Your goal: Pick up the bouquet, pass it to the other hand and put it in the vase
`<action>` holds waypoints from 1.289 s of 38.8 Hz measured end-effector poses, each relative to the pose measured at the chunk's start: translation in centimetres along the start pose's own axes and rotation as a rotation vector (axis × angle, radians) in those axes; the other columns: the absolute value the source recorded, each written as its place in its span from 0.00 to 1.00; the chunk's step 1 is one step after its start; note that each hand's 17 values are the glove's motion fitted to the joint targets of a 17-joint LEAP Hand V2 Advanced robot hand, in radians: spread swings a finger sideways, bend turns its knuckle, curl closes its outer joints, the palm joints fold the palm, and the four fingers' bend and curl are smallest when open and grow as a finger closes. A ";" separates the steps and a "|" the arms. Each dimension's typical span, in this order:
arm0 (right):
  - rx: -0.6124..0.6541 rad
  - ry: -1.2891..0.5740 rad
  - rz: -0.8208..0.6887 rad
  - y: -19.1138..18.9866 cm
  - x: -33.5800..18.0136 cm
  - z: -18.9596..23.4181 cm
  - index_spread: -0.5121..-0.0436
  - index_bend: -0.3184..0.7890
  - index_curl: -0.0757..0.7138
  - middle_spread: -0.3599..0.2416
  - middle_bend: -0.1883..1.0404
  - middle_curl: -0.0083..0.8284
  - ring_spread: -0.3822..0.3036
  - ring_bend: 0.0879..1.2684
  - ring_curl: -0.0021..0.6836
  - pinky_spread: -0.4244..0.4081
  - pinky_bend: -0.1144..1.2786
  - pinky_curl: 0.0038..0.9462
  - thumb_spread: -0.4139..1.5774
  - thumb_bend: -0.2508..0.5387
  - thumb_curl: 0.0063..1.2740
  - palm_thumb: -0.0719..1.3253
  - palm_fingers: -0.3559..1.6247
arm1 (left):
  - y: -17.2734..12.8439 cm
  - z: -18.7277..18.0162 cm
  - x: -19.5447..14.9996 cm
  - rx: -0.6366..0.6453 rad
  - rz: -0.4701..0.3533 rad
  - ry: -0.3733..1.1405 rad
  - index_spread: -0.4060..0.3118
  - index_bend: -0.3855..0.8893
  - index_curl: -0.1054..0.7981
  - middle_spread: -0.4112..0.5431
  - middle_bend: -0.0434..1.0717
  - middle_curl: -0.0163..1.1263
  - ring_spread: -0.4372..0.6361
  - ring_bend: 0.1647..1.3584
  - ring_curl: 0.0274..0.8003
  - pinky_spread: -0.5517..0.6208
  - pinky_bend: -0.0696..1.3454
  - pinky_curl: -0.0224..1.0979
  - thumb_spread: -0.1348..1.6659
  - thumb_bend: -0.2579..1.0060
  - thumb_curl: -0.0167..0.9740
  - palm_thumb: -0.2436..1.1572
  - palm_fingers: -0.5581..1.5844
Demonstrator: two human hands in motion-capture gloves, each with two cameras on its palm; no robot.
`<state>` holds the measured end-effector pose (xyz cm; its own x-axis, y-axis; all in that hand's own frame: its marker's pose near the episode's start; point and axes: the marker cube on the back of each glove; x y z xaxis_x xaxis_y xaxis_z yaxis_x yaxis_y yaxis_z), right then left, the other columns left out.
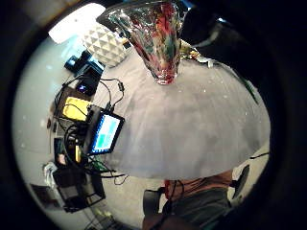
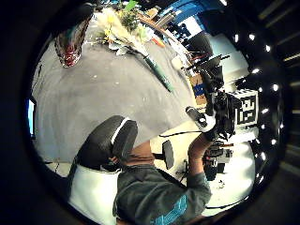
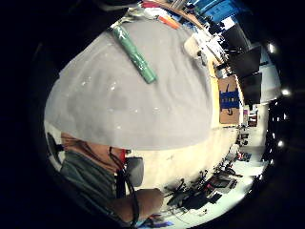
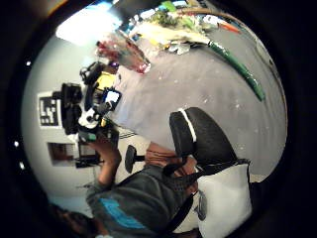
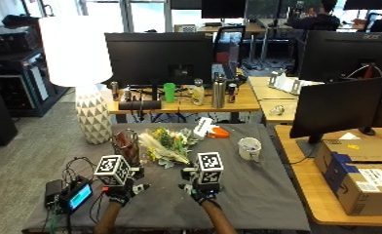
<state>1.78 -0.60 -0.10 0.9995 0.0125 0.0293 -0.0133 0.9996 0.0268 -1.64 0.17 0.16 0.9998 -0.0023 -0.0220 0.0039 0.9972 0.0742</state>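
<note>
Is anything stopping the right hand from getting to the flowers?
Probably not. The right hand hovers above the grey table, and the bouquet lies just beyond it with only bare cloth between. The vase stands off to the left, out of the way.

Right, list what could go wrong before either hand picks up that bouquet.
1. The vase stands right beside the bouquet; a hand reaching for the flowers could knock the vase over.
2. The white mug and the orange item sit near the bouquet on the grey table; a swinging stem might sweep them during the hand-over.
3. The left hand and right hand hover close together, so they may collide.
</note>
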 end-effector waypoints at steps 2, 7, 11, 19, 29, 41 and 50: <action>0.027 -0.003 0.008 -0.2 0.8 -0.2 0.29 0.41 0.34 0.73 0.34 0.32 0.88 0.17 0.27 0.89 0.47 0.32 0.80 0.52 0.20 0.44 0.26 | 0.2 0.0 -0.1 0.010 0.000 0.011 0.45 0.41 0.38 0.46 0.20 0.25 0.64 0.31 0.29 0.79 0.32 0.27 0.59 0.18 0.24 0.40 0.45; 0.120 -0.024 0.034 -2.0 3.7 0.4 0.29 0.40 0.35 0.74 0.33 0.33 0.88 0.18 0.29 0.89 0.47 0.33 0.80 0.47 0.21 0.44 0.25 | 0.4 0.1 -0.3 0.049 -0.002 0.055 0.44 0.41 0.40 0.46 0.20 0.26 0.64 0.32 0.30 0.79 0.32 0.28 0.60 0.18 0.25 0.39 0.44; 0.160 -0.046 0.077 -2.4 6.0 0.2 0.29 0.39 0.35 0.74 0.33 0.35 0.89 0.19 0.31 0.89 0.48 0.34 0.80 0.44 0.21 0.44 0.24 | 0.4 0.2 -0.6 0.094 -0.007 0.099 0.45 0.41 0.40 0.46 0.21 0.27 0.64 0.32 0.31 0.80 0.33 0.29 0.60 0.18 0.26 0.39 0.44; 0.190 -0.111 0.154 -6.0 11.5 3.3 0.29 0.37 0.33 0.76 0.32 0.36 0.89 0.20 0.33 0.89 0.52 0.37 0.78 0.38 0.22 0.46 0.20 | 0.8 0.7 -0.7 0.151 -0.024 0.175 0.45 0.39 0.40 0.47 0.20 0.28 0.64 0.34 0.32 0.79 0.34 0.31 0.60 0.18 0.27 0.38 0.43; 0.108 -0.178 0.252 -9.2 14.9 8.1 0.29 0.37 0.30 0.79 0.31 0.37 0.90 0.21 0.35 0.90 0.57 0.38 0.76 0.31 0.23 0.48 0.16 | 1.0 2.2 -0.8 0.145 -0.031 0.210 0.48 0.38 0.37 0.47 0.22 0.30 0.64 0.36 0.34 0.79 0.36 0.33 0.60 0.18 0.28 0.37 0.42; -0.147 -0.195 0.299 -6.7 12.2 9.0 0.30 0.38 0.29 0.80 0.31 0.37 0.92 0.21 0.35 0.91 0.58 0.39 0.75 0.29 0.23 0.47 0.15 | 1.3 3.2 -1.7 0.140 -0.057 0.237 0.49 0.38 0.36 0.48 0.22 0.32 0.64 0.38 0.35 0.79 0.37 0.34 0.60 0.18 0.29 0.37 0.41; -0.223 -0.211 0.303 -7.3 10.7 11.0 0.35 0.47 0.36 0.77 0.33 0.39 0.91 0.18 0.35 0.90 0.51 0.36 0.76 0.37 0.27 0.59 0.22 | 1.5 3.6 -2.2 0.133 -0.067 0.245 0.50 0.39 0.36 0.48 0.22 0.33 0.64 0.39 0.35 0.79 0.38 0.34 0.60 0.18 0.29 0.37 0.40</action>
<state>12.23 -8.02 11.04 0.9233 0.3239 0.2064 -0.2758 0.9331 -0.2307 -3.80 1.43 3.88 0.9622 -0.0335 -0.2702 0.0886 0.9769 0.1944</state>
